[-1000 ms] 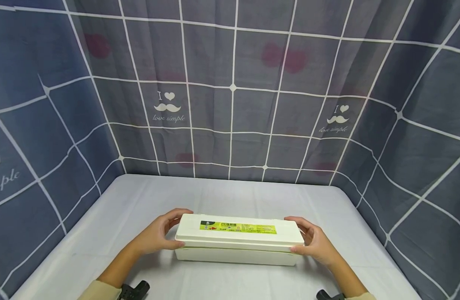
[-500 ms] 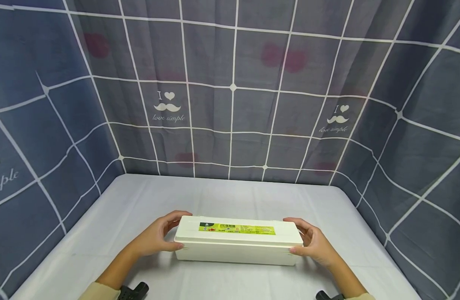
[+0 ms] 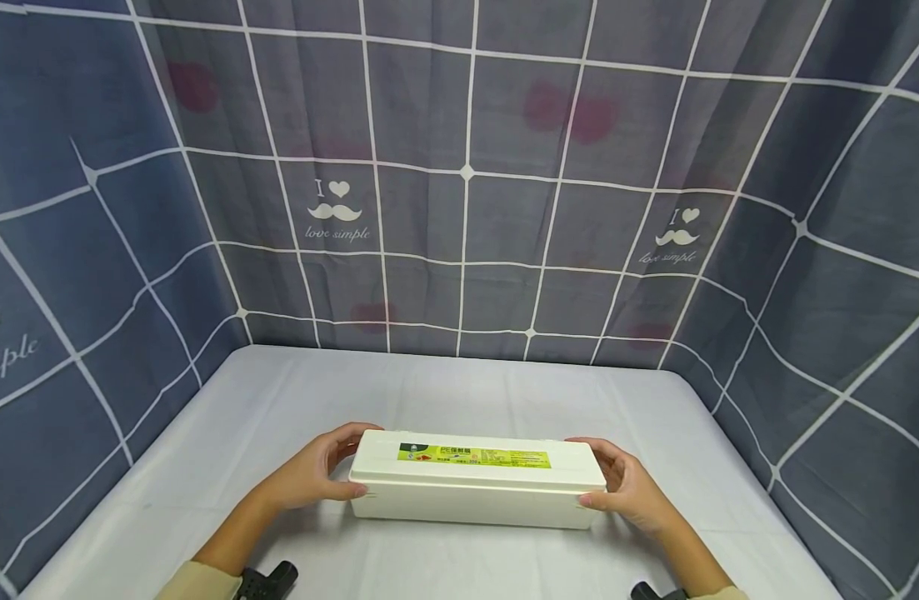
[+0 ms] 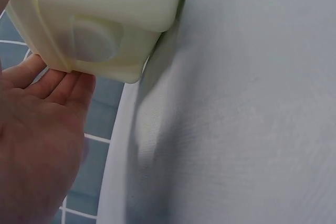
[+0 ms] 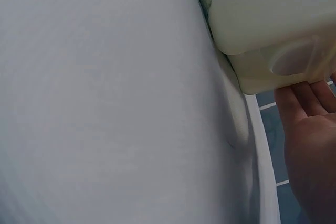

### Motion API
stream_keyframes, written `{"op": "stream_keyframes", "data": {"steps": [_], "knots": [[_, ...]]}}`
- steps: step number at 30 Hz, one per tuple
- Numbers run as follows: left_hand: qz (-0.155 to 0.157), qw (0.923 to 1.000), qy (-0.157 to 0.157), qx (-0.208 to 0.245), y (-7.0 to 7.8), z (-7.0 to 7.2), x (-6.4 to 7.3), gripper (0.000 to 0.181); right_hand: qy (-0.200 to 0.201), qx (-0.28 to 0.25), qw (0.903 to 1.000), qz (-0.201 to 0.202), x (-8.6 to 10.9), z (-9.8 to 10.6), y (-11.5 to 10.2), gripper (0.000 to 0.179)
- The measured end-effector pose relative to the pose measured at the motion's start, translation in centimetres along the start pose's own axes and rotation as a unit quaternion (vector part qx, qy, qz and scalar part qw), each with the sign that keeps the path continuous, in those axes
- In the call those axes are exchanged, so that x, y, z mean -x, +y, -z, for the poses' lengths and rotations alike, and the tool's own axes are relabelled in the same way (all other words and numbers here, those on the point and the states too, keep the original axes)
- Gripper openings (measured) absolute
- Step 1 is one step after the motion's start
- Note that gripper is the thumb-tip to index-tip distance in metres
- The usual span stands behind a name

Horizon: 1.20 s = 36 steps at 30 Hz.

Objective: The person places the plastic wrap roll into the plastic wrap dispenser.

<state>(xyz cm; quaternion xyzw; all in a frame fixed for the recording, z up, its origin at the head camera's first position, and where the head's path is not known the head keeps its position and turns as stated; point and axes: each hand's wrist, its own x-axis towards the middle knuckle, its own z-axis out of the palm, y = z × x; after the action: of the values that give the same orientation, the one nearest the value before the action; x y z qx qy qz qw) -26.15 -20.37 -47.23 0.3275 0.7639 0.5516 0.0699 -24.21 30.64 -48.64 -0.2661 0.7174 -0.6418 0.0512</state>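
Observation:
A long cream plastic cling film box (image 3: pixel 459 504) with a yellow-green label (image 3: pixel 474 456) on its lid sits on the white-covered table. Its lid lies down flush along the front. At the left end, my left hand (image 3: pixel 317 471) grips the box, thumb on the front edge and fingers behind. My right hand (image 3: pixel 627 483) holds the opposite end in the same way. In the left wrist view, the fingertips (image 4: pixel 81 85) touch the box's far side, beside a round recess in its end. The right wrist view shows the fingers (image 5: pixel 307 98) against that side too. What is inside is hidden.
White cloth (image 3: pixel 459 392) covers the table. Dark blue-grey curtains (image 3: pixel 504 217) with white grid lines stand behind it and along both sides. Black wrist mounts (image 3: pixel 267 581) show near the bottom edge.
The lid's front edge has come down, and the thin greenish gap under it has gone. Both hands keep their places at the box's ends.

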Motion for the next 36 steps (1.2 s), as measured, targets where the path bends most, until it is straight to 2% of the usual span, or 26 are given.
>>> {"op": "stream_keyframes", "data": {"steps": [4,8,14,17,23,28,33,36], "knots": [[-0.005,0.9996,-0.006,0.026,-0.5,0.0,0.1,0.073,-0.005,-0.014,0.9997,-0.017,0.2,0.1,-0.1,0.08],[-0.009,0.9984,-0.016,0.053,-0.9,0.0,0.3,0.076,-0.032,-0.034,0.9985,-0.029,0.3,0.2,-0.1,0.088],[-0.003,0.998,-0.031,0.055,-1.0,0.0,0.7,0.091,-0.069,-0.015,0.9972,-0.024,0.5,0.7,0.5,0.101],[0.003,0.9982,-0.032,0.05,-0.9,0.0,0.8,0.094,-0.068,-0.002,0.9972,-0.03,0.6,0.8,0.7,0.105],[-0.007,0.9984,-0.03,0.046,-1.1,-0.1,0.7,0.093,-0.063,0.01,0.9976,-0.028,0.5,0.9,0.8,0.109],[-0.009,0.9987,-0.018,0.046,-1.1,-0.2,0.6,0.092,-0.046,0.012,0.9981,-0.039,0.6,0.9,0.9,0.107],[-0.012,0.9992,-0.007,0.039,-1.2,-0.3,0.7,0.092,-0.046,0.007,0.9986,-0.024,0.6,0.9,0.9,0.103],[-0.002,0.9992,0.002,0.039,-1.1,-0.2,0.7,0.093,-0.04,0.008,0.9989,-0.021,0.6,0.9,0.9,0.101]]}}
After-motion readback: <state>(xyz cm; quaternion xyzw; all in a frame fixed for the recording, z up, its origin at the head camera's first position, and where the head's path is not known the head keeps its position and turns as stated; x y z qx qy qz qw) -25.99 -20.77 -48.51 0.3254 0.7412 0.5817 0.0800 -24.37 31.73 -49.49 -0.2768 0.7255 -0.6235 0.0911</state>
